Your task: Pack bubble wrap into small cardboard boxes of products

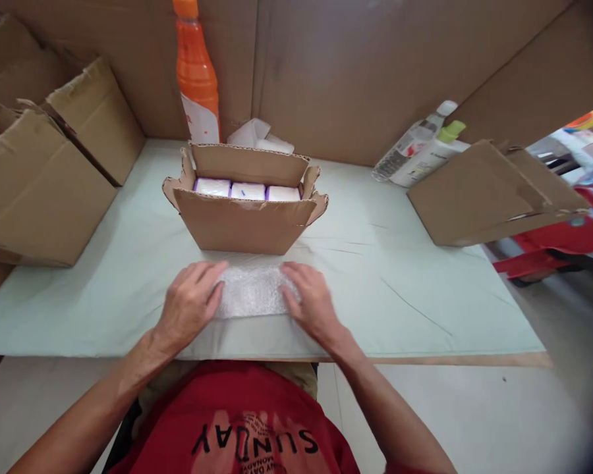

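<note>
A folded sheet of bubble wrap [252,291] lies on the pale green table cover [375,276] near the front edge. My left hand [190,303] rests on its left end with the fingers laid flat. On the right end my right hand [311,299] presses down, fingers stretched out. Just behind the wrap stands a small open cardboard box [247,220] holding three white packs with purple edges [247,191].
An orange bottle [196,72] stands behind the box beside crumpled white tissue [259,135]. Two plastic bottles [422,148] lie at the back right next to a flattened carton [484,194]. Large cardboard boxes [39,171] crowd the left. A red stool [558,247] is off the right edge.
</note>
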Demonstrator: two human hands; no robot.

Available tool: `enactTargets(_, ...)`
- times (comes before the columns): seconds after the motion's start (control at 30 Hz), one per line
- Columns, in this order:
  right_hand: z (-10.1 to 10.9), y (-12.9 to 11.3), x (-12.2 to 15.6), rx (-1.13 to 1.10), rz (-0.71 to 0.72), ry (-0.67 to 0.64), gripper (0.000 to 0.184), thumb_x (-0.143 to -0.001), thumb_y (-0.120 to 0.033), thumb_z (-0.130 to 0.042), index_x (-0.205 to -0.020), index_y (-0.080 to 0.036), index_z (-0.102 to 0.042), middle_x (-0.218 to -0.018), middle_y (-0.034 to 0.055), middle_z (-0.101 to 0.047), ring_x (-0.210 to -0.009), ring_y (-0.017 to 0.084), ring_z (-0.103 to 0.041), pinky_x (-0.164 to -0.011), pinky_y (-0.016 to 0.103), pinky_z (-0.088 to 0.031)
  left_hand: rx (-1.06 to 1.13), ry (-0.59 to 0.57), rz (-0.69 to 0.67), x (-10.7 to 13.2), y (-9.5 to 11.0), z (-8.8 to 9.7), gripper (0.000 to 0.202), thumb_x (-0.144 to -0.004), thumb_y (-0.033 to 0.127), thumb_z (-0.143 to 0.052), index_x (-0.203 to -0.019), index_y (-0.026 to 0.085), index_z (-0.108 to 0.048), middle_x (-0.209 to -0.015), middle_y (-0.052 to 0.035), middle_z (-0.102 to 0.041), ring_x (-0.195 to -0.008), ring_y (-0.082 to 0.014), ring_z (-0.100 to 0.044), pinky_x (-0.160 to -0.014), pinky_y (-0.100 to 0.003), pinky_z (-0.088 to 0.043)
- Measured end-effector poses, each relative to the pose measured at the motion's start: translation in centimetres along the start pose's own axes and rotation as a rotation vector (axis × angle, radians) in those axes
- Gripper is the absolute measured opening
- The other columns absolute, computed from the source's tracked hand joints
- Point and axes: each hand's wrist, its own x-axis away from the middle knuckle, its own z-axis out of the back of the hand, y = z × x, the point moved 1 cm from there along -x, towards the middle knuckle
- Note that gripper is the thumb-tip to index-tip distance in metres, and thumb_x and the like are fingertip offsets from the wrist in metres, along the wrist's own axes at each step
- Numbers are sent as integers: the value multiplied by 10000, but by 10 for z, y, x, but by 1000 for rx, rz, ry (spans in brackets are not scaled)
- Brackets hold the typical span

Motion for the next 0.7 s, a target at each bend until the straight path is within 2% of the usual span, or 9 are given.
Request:
enactTargets(0.1, -16, -19, -8, -9, 193, -214, 357, -967, -225, -575, -1316, -203, -642, -1436, 124, -626, -1316, 305, -560, -1047, 486, -466, -5, -174, -103, -5, 2, -18, 266, -959, 153, -493, -1133, 166, -694, -950, -95, -719, -870, -263, -654, -780, -389, -534)
enactTargets(0.2, -17, 0, 6, -12, 143, -229, 316, -999, -257, -549, -1290, -211, -661, -1442, 99, -633, -1366, 304, -533, -1074, 501, -435, 65, -272, -111, -5, -8, -32, 219, -947, 179, -537, -1091, 173, -702, -942, -82, -715, -860, -262, -646, -767, -392, -537)
enactTargets(0.27, -6, 26, 23, -1, 8, -115, 284, -1023, -272, -499, -1230, -212, -684, -1371, 101, -680, -1330, 290, -568, -1057, 489, -438, 154, -240, -113, -1, -14, -32, 226, -961, 186, -527, -1113, 178, -693, -1003, -81, -712, -904, -246, -651, -804, -381, -545)
enactTargets(0.37, 8, 55, 38, 44, -159, 56, 298, -1024, -314, -481, -1210, -197, -682, -1294, 120, -713, -1268, 287, -607, -1042, 472, -444, 196, -27, 6, 7, -19, -21, 239, -969, 208, -528, -1147, 161, -681, -1098, -115, -687, -1001, -242, -655, -889, -381, -545)
enactTargets(0.43, 7, 59, 36, 70, -216, 74, 354, -1010, -372, -502, -1269, -183, -652, -1317, 139, -696, -1286, 309, -587, -1061, 488, -431, 87, 94, 127, 12, -22, -16, 276, -958, 276, -561, -1169, 144, -680, -1132, -151, -674, -1039, -288, -642, -921, -441, -536)
enactTargets(0.5, -1, 55, 26, 72, -246, 39, 411, -991, -420, -520, -1296, -167, -633, -1376, 164, -656, -1321, 337, -553, -1074, 515, -419, -41, 90, 195, 16, -23, -17, 329, -933, 361, -590, -1143, 130, -694, -1139, -187, -677, -1042, -352, -629, -908, -519, -527)
enactTargets(0.57, -10, 47, 16, 37, -237, 0, 365, -980, -408, -528, -1218, -164, -661, -1402, 176, -635, -1335, 350, -538, -1074, 528, -419, -58, 11, 216, 18, -20, -22, 321, -916, 391, -590, -1065, 133, -709, -1169, -207, -679, -1067, -384, -623, -912, -555, -519)
enactTargets(0.63, -14, 40, 10, -46, -215, -18, 258, -970, -362, -535, -1079, -182, -684, -1362, 159, -663, -1312, 340, -558, -1072, 523, -425, 19, -24, 239, 18, -13, -27, 246, -922, 356, -554, -955, 160, -700, -1190, -193, -686, -1109, -373, -622, -948, -547, -510)
enactTargets(0.7, -12, 38, 11, -170, -254, -2, 196, -960, -343, -543, -993, -202, -674, -1255, 130, -716, -1208, 309, -625, -1039, 495, -459, 144, -5, 307, 18, -4, -27, 197, -928, 317, -524, -887, 188, -666, -1178, -155, -704, -1103, -321, -642, -958, -493, -520)
